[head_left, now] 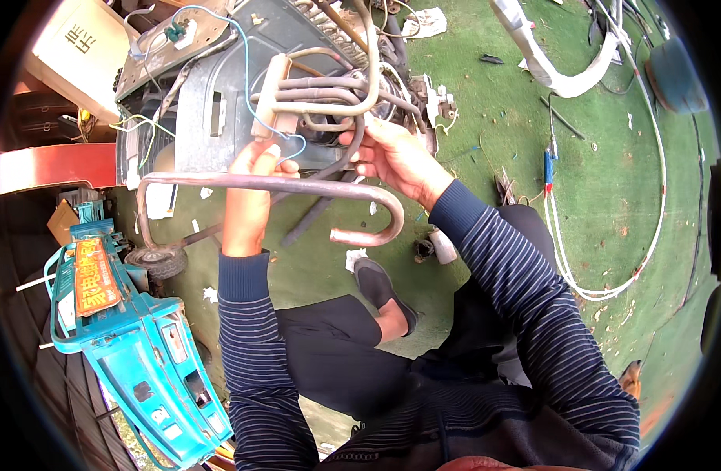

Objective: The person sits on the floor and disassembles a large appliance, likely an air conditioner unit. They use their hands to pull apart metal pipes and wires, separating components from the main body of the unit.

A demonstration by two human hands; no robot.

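A copper-coloured valve body (pixel 273 94) with several bent copper pipes (pixel 317 94) sits on a grey metal panel in front of me. A thin blue wire (pixel 245 55) runs down past the valve and loops to my left hand (pixel 254 177). That hand is closed near the valve's lower end, its fingers pinching the wire's end. My right hand (pixel 400 161) has its thumb and fingers curled about a dark bent pipe (pixel 356 145). A long hooked copper pipe (pixel 313 187) crosses over my left wrist, partly hiding it.
A cardboard box (pixel 78 59) stands at the far left, above a red panel (pixel 58 169). Nearer lies a turquoise plastic case (pixel 152 365). On the green floor (pixel 486 110) at right are a white hose loop (pixel 560 251), a white-wrapped bent pipe (pixel 564 82) and a dark teal container (pixel 678 74).
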